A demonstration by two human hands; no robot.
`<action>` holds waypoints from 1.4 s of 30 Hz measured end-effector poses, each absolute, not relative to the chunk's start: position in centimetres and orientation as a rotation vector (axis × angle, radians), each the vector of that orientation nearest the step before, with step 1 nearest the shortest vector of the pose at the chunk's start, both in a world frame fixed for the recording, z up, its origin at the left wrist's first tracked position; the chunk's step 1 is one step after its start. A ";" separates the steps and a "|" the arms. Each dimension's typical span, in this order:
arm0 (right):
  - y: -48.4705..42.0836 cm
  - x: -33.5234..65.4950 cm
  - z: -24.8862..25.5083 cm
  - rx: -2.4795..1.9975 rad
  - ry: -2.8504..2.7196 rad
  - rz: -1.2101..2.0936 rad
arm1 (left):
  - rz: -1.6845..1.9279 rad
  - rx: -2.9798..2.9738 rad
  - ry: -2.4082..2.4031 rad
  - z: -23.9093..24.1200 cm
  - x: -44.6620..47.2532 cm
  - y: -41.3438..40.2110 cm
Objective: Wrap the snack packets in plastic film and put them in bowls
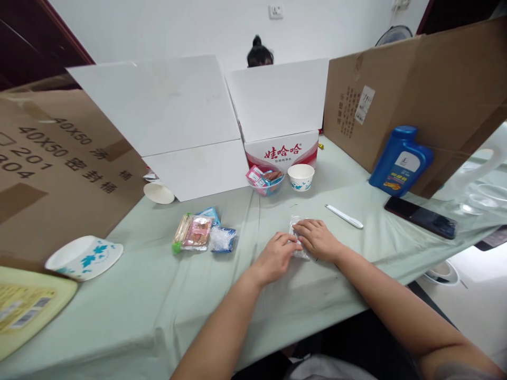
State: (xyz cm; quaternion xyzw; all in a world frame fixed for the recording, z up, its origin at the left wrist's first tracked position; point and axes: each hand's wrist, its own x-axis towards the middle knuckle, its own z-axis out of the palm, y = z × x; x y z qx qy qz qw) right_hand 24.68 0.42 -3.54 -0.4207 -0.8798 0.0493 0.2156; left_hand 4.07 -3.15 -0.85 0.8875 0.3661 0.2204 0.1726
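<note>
Both hands rest on a small clear plastic packet (296, 224) lying on the pale green tablecloth (158, 295). My left hand (276, 258) has its fingers curled and pinches the packet's near end. My right hand (318, 238) lies over the packet with fingers bent, pressing it down. Most of the packet is hidden under the fingers. To the left lies a small pile of wrapped packets (202, 233).
A clear bowl of packets (266, 182) and a white paper bowl (301, 177) stand behind the hands. A white pen (344, 216), a black phone (420, 217) and a blue bottle (401, 161) lie right. Cardboard and white boards wall the table. Another paper bowl (84, 257) sits left. A person's head (260, 54) shows behind the boards.
</note>
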 end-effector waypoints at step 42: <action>4.0 20.5 -1.2 -1.738 -2.427 0.132 | 0.643 2.350 1.196 -2.5 2.3 -1.1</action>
